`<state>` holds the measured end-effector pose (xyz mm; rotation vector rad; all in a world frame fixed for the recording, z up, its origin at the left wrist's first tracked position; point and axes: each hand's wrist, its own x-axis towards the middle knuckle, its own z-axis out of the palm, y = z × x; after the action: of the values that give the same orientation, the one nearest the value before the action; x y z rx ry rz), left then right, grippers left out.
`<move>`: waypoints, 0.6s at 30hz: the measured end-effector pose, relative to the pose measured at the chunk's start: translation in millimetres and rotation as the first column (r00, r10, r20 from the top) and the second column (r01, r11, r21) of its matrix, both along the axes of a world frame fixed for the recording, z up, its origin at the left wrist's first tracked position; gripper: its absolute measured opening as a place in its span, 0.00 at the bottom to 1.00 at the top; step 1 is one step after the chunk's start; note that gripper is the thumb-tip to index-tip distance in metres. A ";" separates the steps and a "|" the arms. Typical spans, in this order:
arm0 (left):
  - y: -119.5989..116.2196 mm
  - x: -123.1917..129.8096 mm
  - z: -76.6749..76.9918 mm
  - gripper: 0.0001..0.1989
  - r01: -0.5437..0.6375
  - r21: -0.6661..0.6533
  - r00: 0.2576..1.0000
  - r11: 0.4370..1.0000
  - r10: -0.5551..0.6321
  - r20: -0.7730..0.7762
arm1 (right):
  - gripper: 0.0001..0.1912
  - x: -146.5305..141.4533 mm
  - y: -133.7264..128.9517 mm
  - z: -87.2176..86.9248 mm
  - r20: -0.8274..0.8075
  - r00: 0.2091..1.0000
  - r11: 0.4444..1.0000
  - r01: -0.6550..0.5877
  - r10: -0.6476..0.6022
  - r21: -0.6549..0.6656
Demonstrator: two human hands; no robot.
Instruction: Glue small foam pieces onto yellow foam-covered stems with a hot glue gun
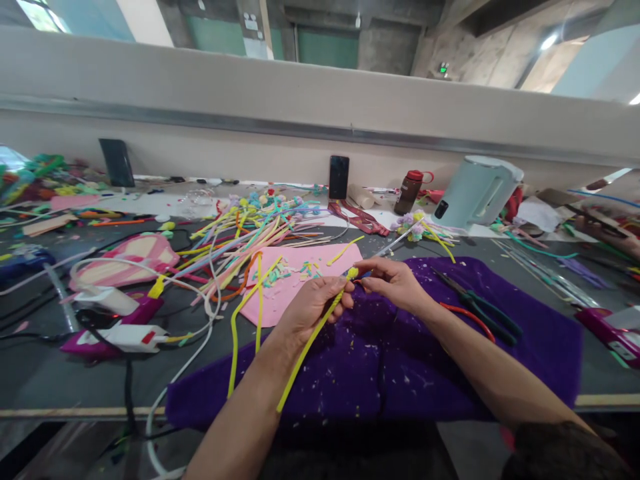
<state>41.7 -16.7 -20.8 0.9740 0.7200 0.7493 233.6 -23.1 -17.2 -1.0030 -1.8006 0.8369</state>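
Observation:
A yellow fuzzy stem (309, 347) hangs down from my left hand (320, 303), whose fingers pinch it near its top. That end forms a small yellow knob (352, 273) between my two hands. My right hand (393, 283) has its thumb and forefinger closed beside the knob; a bit of thin red or orange shows near its fingertips, too small to make out. Both hands are above a purple cloth (370, 360). Behind them lies a pink sheet (270, 300) with short cut pieces on it, and two more yellow stems (234, 347) lie over its left edge.
Pliers (480, 303) with dark and red handles lie right of my right hand. Colourful stems (250, 240) pile up at the back left. White cables and a power strip (120, 327) are at left. A phone (339, 177), bottle (413, 192) and kettle (477, 193) stand behind.

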 end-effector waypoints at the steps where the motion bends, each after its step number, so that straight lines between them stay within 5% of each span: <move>1: -0.1 0.2 -0.1 0.12 -0.001 0.003 1.000 1.000 0.001 -0.002 | 0.16 -0.6 0.5 -1.7 -0.015 1.000 1.000 -0.006 0.006 -0.015; 11: 0.5 1.0 0.0 0.10 -0.052 -0.028 0.999 0.998 0.052 0.014 | 0.22 -7.3 -4.7 -3.4 0.061 0.998 0.984 -0.008 -0.003 0.177; 18: 0.3 1.8 0.6 0.10 -0.067 -0.029 0.997 0.997 0.067 0.025 | 0.21 -8.3 -5.4 -3.5 0.093 0.996 0.981 -0.023 0.005 0.190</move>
<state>43.5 -16.4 -20.1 0.9170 0.7413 0.8073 225.3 -28.5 -20.8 -0.9174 -1.9275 0.6204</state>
